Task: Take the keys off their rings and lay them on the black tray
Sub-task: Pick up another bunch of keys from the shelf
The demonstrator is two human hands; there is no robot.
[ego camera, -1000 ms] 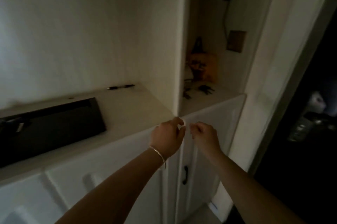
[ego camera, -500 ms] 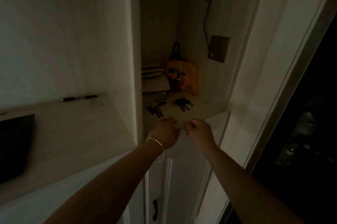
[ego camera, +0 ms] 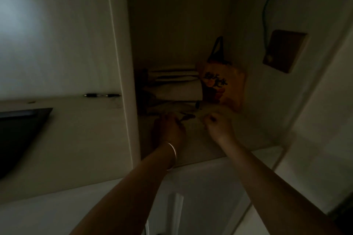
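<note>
The view is dim and blurred. A dark bunch of keys point(ego camera: 188, 117) lies on the shelf of the narrow alcove, right at the fingertips of my left hand point(ego camera: 169, 127), which wears a bangle at the wrist. My right hand point(ego camera: 217, 125) rests on the shelf just to the right, fingers curled, with a small dark spot at its fingertips; a second bunch is not clearly visible. Whether either hand grips keys cannot be made out. The black tray point(ego camera: 19, 129) sits on the counter at far left, partly out of frame.
A vertical white partition point(ego camera: 122, 81) separates the counter from the alcove. A pen point(ego camera: 102, 95) lies at the back of the counter. In the alcove stand an orange bag point(ego camera: 223, 85) and stacked white items point(ego camera: 173, 85). A wooden block point(ego camera: 284, 53) with a cable hangs on the right wall.
The view has swung right and closer to the alcove. Both hands have moved forward from the cabinet edge onto the alcove shelf, reaching the place where the key bunches lay.
</note>
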